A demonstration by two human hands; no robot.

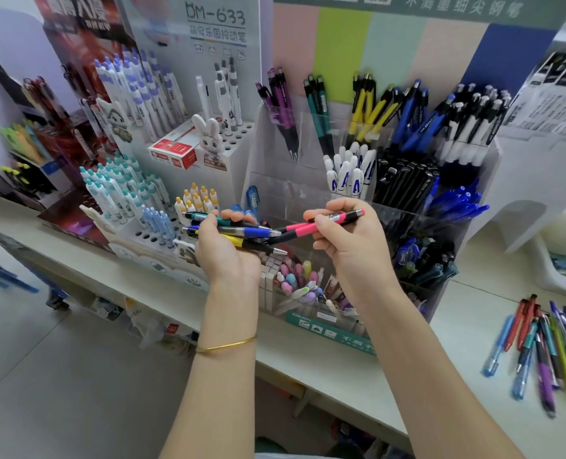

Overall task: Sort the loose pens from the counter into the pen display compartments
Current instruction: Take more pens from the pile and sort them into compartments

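Head view: just before the tiered clear acrylic pen display (276,180), our left hand (223,246) clasps a bundle of teal, blue and yellow click pens (250,232). Our right hand (344,236) pinches a pink-and-black plastic pen (300,228) by its upper barrel. Likely light, stiff and slick, so we judge mid-barrel the best hold. More loose pens (553,346) lie right of the display. A white card (215,24) to its left reads "DM-633".

A pink-and-black pen (305,228) lies slanted in the right hand (344,240), its tip crossing a bundle of teal, blue and yellow pens (252,231) gripped by the left hand (228,253). Loose pens (546,346) lie scattered on the worktop (457,342), right of the clear display compartments (275,180), which hold colour-grouped pens
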